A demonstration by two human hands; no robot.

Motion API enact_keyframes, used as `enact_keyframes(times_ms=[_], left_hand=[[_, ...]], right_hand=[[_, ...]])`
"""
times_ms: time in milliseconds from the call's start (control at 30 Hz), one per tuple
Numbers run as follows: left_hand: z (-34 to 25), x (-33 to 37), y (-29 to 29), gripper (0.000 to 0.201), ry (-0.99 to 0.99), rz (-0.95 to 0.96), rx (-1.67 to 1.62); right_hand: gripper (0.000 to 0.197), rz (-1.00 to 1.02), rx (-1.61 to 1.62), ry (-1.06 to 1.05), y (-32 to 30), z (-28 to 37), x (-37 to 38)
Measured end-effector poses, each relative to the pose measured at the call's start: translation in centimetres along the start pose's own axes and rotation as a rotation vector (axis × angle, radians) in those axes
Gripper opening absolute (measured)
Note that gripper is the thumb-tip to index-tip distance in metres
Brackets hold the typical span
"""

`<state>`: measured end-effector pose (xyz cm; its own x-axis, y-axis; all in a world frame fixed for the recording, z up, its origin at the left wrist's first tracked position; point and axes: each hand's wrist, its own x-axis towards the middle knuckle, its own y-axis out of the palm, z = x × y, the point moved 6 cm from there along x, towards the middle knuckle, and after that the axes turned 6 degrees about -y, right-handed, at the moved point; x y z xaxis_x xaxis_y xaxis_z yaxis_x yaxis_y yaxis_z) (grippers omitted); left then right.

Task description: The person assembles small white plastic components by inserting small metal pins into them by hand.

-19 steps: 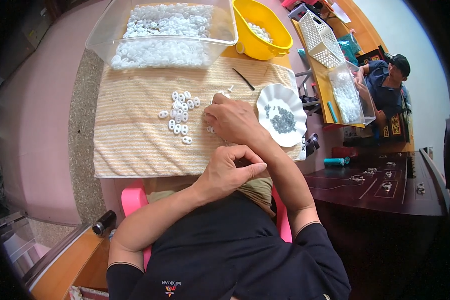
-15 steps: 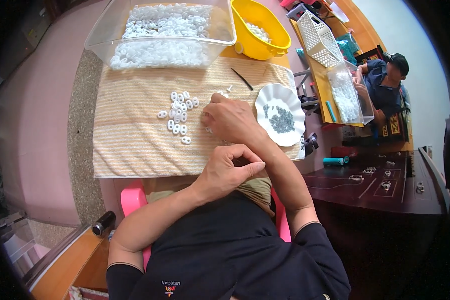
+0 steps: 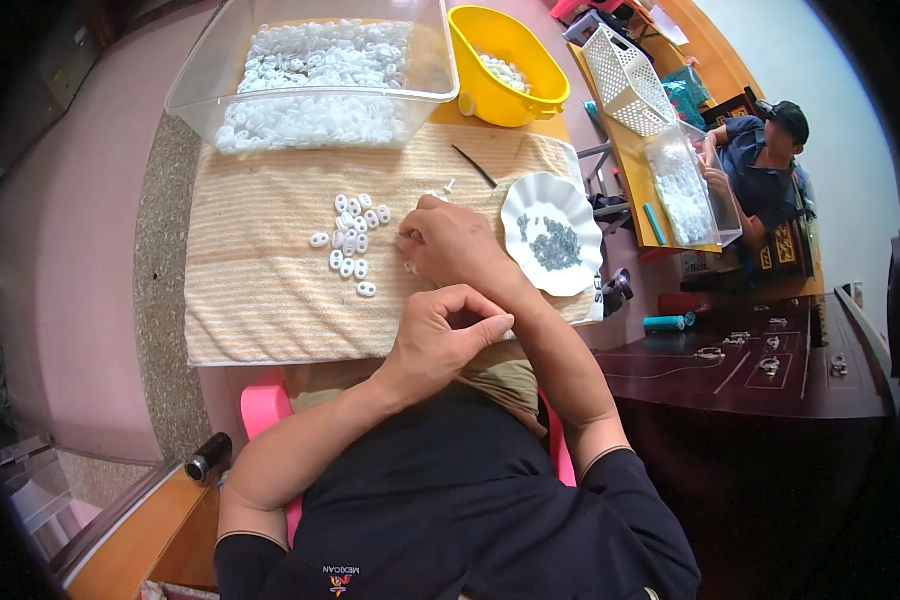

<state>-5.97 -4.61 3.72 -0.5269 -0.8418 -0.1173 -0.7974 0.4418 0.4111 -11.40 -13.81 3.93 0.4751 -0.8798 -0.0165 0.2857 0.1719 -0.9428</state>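
Striped towel (image 3: 260, 320) spans the centre of the frame, with a clear bin (image 3: 432, 55) at upper left, a yellow tub (image 3: 515, 108) at upper centre and a scalloped plate (image 3: 582, 215) bearing dark bits (image 3: 555, 248) right of centre. Right hand (image 3: 455, 240), fingers bent toward the towel, is between that plate and a loose cluster of two-holed white pieces (image 3: 350, 240) left of centre; its grip cannot be determined. Left hand (image 3: 435, 335), just below it, is curled, thumb and forefinger tips close together, any contents not discernible
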Motion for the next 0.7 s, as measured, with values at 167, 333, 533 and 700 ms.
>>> enact_keyframes(times_ms=[167, 333, 533, 700], left_hand=[[-0.08, 0.06, -0.20, 0.008, 0.003, -0.031, -0.065], [0.08, 0.10, -0.35, 0.008, -0.011, -0.038, -0.119], [-0.04, 0.17, -0.42, 0.008, -0.020, -0.036, -0.155], [-0.22, 0.13, -0.62, 0.007, -0.023, -0.027, -0.100]], right_hand=[[0.016, 0.028, -0.040, -0.026, 0.15, -0.08, 0.06], [0.016, 0.082, -0.085, -0.048, -0.41, 0.54, 0.04], [0.015, 0.041, -0.077, -0.052, -0.37, 0.45, 0.10], [0.017, 0.043, -0.088, -0.058, -0.37, 0.36, 0.08]])
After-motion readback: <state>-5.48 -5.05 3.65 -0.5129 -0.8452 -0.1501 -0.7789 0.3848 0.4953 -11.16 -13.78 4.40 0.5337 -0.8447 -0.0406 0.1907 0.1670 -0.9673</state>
